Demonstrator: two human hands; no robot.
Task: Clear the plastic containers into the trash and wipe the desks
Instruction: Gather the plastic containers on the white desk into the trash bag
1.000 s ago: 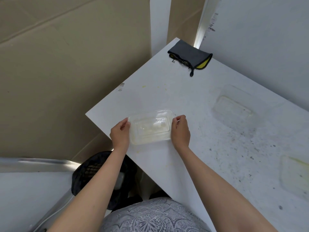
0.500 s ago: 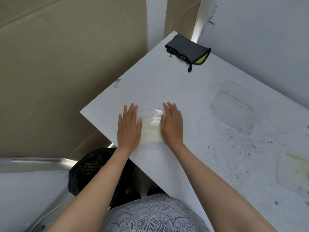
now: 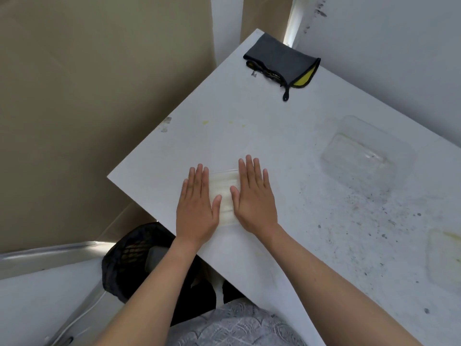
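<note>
1. Flattened plastic container (image 3: 224,196) near the tabletop (image 3: 249,136) left corner, close to its near edge.
2. Bare surface beyond, toward grey cloth (image 3: 282,63) at far corner.
3. Left hand (image 3: 195,208) and right hand (image 3: 253,196) pressed flat, fingers straight, on container.
4. Black mesh bin (image 3: 129,260) below the edge.

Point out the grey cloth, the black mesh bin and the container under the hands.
grey cloth (image 3: 279,62), head view, middle of fabric.
black mesh bin (image 3: 129,255), head view, mesh wall.
container (image 3: 224,193), head view, strip between hands.

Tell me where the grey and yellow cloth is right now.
In the head view the grey and yellow cloth lies at the far corner of the white desk, by the wall, well beyond both hands and the clear plastic containers.
</note>
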